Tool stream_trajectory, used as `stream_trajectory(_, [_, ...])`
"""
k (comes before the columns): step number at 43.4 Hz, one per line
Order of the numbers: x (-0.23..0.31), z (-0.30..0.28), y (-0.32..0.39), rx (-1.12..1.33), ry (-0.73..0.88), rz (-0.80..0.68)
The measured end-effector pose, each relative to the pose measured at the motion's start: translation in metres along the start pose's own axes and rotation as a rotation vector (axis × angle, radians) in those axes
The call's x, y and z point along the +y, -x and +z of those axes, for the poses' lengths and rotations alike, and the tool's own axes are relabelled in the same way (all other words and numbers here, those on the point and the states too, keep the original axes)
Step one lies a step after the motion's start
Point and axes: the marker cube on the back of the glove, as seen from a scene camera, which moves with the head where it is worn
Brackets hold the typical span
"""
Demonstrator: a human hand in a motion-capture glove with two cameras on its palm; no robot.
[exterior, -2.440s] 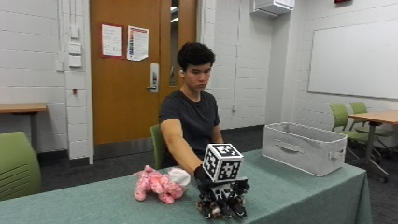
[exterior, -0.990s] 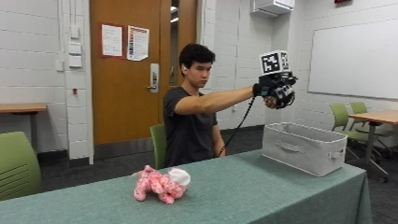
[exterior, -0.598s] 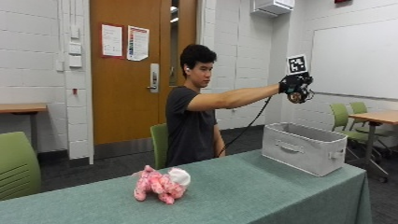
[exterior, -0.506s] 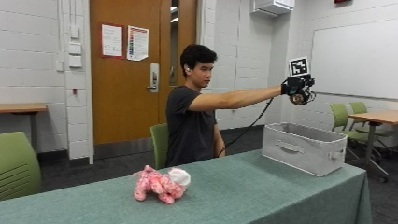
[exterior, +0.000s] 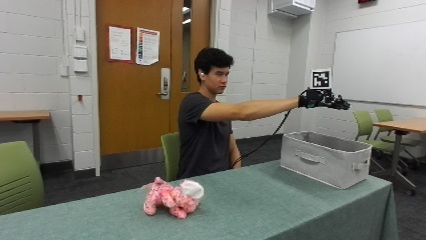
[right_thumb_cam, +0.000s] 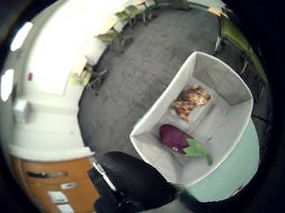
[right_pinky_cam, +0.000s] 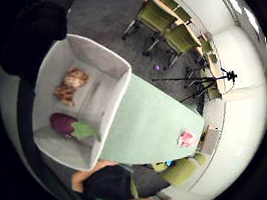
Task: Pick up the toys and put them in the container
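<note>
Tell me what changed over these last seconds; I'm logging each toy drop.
The gloved right hand rose from the table beside the pink plush toy and swung out over the grey container, where an eggplant toy and a striped toy now lie. Pink toy and container stayed put.

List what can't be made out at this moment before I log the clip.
- Outside view: the grey fabric container has walls that hide its contents; only the palm views show the purple eggplant plush and orange striped plush inside.
- Outside view: the black-gloved right hand is too small to tell its pose.
- Little finger side palm view: the pink plush toy on the green tablecloth is too small to identify.
</note>
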Motion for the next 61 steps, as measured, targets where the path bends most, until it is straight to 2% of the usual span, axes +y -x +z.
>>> stream_trajectory(6, [0.015, -0.006, -0.029, -0.063, -0.013, 0.103])
stream_trajectory(12, [0.049, -0.005, -0.067, -0.025, -0.007, -0.015])
stream_trajectory(19, [0.106, -0.01, -0.146, 0.11, -0.033, 0.158])
stream_trajectory(27, [0.194, -0.031, -0.227, 0.067, -0.054, 0.272])
stream_trajectory(34, [0.267, -0.031, -0.32, 0.084, -0.092, 0.441])
stream_trajectory(46, [0.362, 0.008, -0.417, 0.122, -0.065, 0.621])
stream_trajectory(61, [0.417, 0.105, -0.495, 0.015, 0.043, 0.692])
